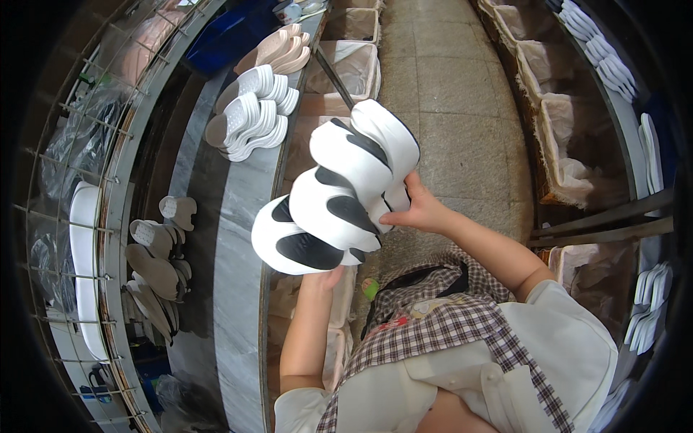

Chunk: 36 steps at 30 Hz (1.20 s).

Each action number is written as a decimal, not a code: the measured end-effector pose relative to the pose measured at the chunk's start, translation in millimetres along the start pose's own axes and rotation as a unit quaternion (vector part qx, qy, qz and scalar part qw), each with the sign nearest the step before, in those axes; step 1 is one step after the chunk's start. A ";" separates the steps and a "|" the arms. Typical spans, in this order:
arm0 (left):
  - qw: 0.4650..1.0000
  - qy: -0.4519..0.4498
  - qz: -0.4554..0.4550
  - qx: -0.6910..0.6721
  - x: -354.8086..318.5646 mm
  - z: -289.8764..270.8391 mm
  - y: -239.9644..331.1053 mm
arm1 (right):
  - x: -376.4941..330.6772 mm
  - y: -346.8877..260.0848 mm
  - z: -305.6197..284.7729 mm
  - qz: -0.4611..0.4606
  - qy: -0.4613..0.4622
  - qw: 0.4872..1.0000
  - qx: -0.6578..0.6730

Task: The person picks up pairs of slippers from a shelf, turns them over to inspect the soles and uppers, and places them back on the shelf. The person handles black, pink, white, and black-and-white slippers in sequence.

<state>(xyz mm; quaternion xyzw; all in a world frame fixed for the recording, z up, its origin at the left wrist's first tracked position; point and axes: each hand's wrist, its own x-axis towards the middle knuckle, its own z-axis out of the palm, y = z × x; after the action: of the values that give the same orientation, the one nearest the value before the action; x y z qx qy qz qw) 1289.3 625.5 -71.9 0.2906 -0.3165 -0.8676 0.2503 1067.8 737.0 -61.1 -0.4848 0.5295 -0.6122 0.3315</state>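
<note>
A stacked bunch of thick white shoe soles with black patches (307, 206) is held up in front of me, over the edge of the left-hand shelf and the aisle. My right hand (420, 208) grips the right side of the bunch, its thumb pressed on the soles. From below, my left hand (329, 276) supports the near end; most of its fingers are hidden behind the soles. More white soles (253, 124) lie in nested stacks on the grey marbled shelf (242, 289) to the left, with pinkish-beige soles (285, 50) beyond them.
Lined baskets (354, 65) stand below the left shelf, and others (567, 137) line the right side of the aisle (451, 108). Grey-brown soles (155, 267) sit deeper on the left, behind a wire grid (108, 231). A blue bin (231, 36) is far left. White soles (595, 50) fill the right shelf.
</note>
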 end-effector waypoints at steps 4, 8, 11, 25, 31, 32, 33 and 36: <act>0.996 0.076 0.008 -0.048 1.9 -1.3 -3.4 | 1.4 5.7 -0.5 0.020 -0.003 0.999 0.036; 0.999 0.008 0.048 0.023 -1.1 7.9 -3.9 | 5.0 19.3 0.9 0.012 -0.003 0.998 0.064; 0.998 0.023 0.047 0.025 -5.4 20.1 -1.6 | 7.1 28.2 2.5 -0.001 -0.013 0.996 0.088; 0.981 0.067 0.123 0.138 -14.7 68.0 11.4 | 8.8 47.8 -6.4 -0.051 -0.035 0.998 0.001; 0.966 0.058 0.150 0.201 -16.0 73.3 11.2 | -0.7 82.1 -17.0 -0.015 -0.087 0.996 -0.012; 0.966 0.059 0.147 0.203 -16.2 74.1 11.1 | -1.6 84.3 -15.9 -0.016 -0.083 0.996 -0.004; 0.965 0.057 0.152 0.207 -16.0 74.7 11.4 | -2.2 84.8 -15.3 -0.019 -0.076 0.997 0.003; 0.970 0.056 0.144 0.187 -15.9 75.8 11.6 | -1.2 80.5 -9.9 -0.031 -0.060 0.998 0.010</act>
<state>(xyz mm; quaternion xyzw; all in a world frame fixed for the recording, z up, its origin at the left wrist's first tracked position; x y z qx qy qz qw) 1253.2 658.1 -10.5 0.3323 -0.4971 -0.7300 0.3311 1050.2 723.7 -139.1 -0.5335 0.4875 -0.5969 0.3485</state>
